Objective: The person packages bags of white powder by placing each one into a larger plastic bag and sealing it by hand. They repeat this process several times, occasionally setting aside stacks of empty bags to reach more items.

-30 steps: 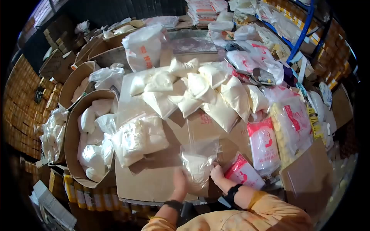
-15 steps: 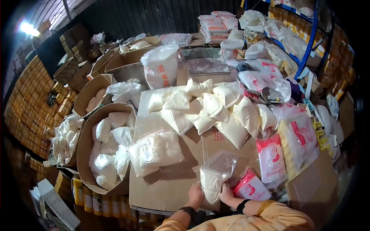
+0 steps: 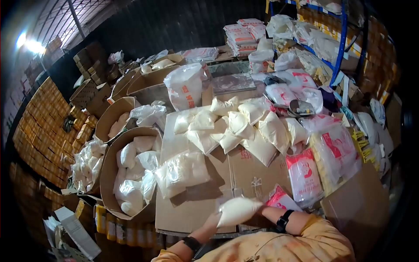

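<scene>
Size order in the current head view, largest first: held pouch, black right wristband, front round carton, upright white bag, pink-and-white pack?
1. Front round carton
2. Upright white bag and pink-and-white pack: too alike to rank
3. Held pouch
4. Black right wristband

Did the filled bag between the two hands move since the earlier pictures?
Yes: the filled bag has shifted toward the bottom of the view and turned sideways, judged against the nearest pink packet.
</scene>
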Available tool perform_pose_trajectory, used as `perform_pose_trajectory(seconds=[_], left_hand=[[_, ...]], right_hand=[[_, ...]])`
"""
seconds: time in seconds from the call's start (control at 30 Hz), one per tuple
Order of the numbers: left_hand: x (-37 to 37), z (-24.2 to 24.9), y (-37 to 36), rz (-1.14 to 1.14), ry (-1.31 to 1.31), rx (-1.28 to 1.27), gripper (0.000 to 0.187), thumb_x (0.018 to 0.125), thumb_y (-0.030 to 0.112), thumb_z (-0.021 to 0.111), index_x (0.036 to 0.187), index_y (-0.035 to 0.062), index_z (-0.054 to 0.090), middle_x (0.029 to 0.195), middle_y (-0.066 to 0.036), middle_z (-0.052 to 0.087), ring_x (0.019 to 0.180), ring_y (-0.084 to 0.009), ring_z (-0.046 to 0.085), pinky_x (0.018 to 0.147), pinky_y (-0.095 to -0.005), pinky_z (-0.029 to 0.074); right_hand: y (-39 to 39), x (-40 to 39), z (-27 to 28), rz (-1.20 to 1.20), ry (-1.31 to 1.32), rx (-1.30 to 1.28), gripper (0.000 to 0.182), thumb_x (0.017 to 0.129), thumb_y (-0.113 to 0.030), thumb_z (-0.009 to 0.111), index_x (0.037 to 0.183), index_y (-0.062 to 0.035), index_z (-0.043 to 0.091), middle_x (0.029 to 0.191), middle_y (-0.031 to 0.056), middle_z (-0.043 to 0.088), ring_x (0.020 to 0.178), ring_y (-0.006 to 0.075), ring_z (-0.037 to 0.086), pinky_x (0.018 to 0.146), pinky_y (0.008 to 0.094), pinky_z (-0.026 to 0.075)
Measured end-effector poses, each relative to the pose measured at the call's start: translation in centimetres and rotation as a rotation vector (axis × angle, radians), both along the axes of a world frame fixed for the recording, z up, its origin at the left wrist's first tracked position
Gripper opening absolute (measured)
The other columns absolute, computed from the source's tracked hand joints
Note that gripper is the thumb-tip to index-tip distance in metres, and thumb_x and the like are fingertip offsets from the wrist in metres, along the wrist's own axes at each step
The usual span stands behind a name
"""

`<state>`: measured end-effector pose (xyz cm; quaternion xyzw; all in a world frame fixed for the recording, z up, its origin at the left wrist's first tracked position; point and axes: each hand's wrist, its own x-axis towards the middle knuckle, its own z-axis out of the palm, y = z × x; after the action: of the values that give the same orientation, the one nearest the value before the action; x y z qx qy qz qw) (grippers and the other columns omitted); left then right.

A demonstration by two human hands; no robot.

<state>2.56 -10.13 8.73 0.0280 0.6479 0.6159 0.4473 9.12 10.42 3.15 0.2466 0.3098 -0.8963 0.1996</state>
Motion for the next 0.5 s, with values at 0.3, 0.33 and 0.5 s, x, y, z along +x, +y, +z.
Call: perform_pose_trajectory(seconds=[0.3,0.33,0.5], left_hand=[[0.2,6.2,0.6,0.109,0.05,-0.053,0.022,0.086,0.015,0.044,0.081,-0.0016,0.057,0.069,-0.008,0.058,0.06,-0.0176,0.059,0.059,-0.0281,0.05],[0.5,6.2,0.5,0.125,0.059,-0.032,0.023,0.086,0.016,0.044,0.078,-0.0014,0.057,0.066,-0.008,0.057,0.059,-0.0177,0.059,0.059,-0.028,0.05],[-1.7,1.1,1.3,0.078,0.242,-0.22,0.031,0.084,0.021,0.043,0.07,-0.0019,0.058,0.058,-0.01,0.059,0.054,-0.0173,0.056,0.056,-0.0303,0.046]], right_hand=[[2.2,1.1,7.9,-0.068,0.435,1.01,0.026,0.087,-0.014,0.046,0.065,-0.0028,0.055,0.057,0.0059,0.055,0.052,0.0138,0.053,0.053,0.0248,0.042],[2.2,1.3,8.5,-0.066,0.355,0.934,0.026,0.086,-0.014,0.046,0.064,-0.0025,0.055,0.055,0.0064,0.055,0.049,0.014,0.052,0.051,0.0246,0.042],[3.3,2.7,6.6,0.096,0.147,0.698,0.027,0.085,-0.017,0.048,0.064,-0.0011,0.054,0.051,0.0092,0.052,0.044,0.0191,0.052,0.046,0.0305,0.044]])
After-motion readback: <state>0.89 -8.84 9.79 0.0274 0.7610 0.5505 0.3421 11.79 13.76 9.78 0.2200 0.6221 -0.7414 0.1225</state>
